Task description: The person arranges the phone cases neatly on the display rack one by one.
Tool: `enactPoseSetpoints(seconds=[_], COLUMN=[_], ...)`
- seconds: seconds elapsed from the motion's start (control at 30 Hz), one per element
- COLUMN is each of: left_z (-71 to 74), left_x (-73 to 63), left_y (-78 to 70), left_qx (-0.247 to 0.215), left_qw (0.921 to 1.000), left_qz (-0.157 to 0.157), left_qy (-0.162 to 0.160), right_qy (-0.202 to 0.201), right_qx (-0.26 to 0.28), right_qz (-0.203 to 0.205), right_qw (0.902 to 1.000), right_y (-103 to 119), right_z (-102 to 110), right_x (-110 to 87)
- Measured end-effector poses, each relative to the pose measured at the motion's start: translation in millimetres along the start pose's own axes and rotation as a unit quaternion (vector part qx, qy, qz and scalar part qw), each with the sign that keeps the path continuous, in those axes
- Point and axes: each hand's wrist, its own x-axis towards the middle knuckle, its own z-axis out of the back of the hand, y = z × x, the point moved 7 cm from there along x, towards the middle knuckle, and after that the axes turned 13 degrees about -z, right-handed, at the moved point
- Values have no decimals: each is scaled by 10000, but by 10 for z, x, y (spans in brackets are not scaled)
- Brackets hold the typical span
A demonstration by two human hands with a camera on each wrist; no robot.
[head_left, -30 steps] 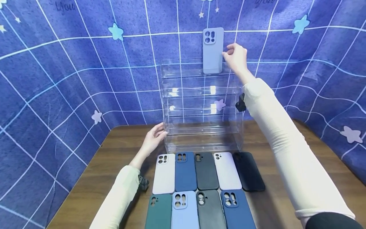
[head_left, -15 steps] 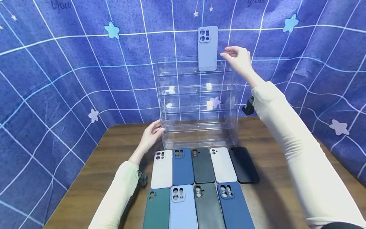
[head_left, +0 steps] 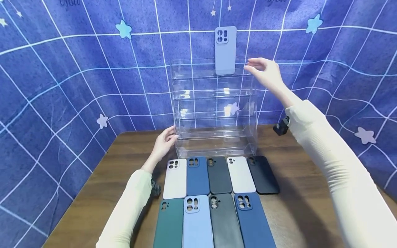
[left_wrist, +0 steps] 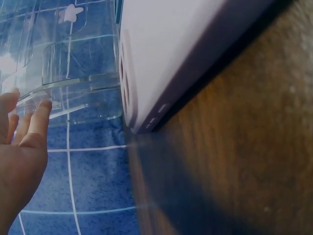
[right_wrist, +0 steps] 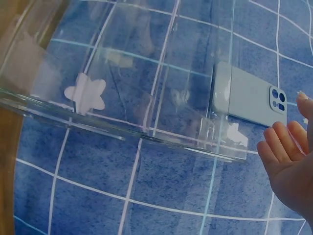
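A clear, tiered display rack [head_left: 214, 132] stands at the back of the table. On its top tier a pale lavender-blue phone case [head_left: 225, 51] stands upright, also plain in the right wrist view [right_wrist: 252, 95]. My right hand [head_left: 267, 73] is to the right of that case, holding nothing, its fingers loosely bent and apart from the case. My left hand [head_left: 163, 143] touches the rack's lower left side, fingers relaxed; the left wrist view shows the fingertips [left_wrist: 43, 108] at the clear edge.
Before the rack, phone cases lie in two rows on the wooden table [head_left: 105, 193], among them a white case [head_left: 175, 181], a black case [head_left: 263, 175], a green case [head_left: 169, 224] and a light blue case [head_left: 198, 227]. A blue patterned curtain [head_left: 77, 86] hangs behind.
My right hand has left the side of the lavender-blue case and moved right and slightly down. The case stays standing on the top tier. My left hand keeps its place at the rack.
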Motion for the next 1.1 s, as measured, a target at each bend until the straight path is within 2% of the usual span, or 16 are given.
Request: enactPoseSetpoints(seconds=[0.2, 0.63, 0.8, 1.03, 1.1], left_z=[15, 1, -8, 21, 28], left_x=[11, -12, -1, 41, 43], left_y=[-54, -65, -18, 220, 226], left_qx=[84, 276, 213, 124, 197], left_qw=[9999, 9996, 9998, 9998, 9997], left_qz=[-39, 6, -16, -1, -42], left_qy=[-100, -19, -24, -128, -140], right_qy=[159, 480, 641, 926, 1001], right_qx=[135, -135, -175, -138, -91], right_qz=[57, 109, 204, 198, 203], right_qw=[9998, 9987, 9976, 9954, 9947], right_y=[-102, -342, -389, -492, -519], right_z=[14, -33, -81, -144, -154], right_x=[-130, -471, -625, -834, -889])
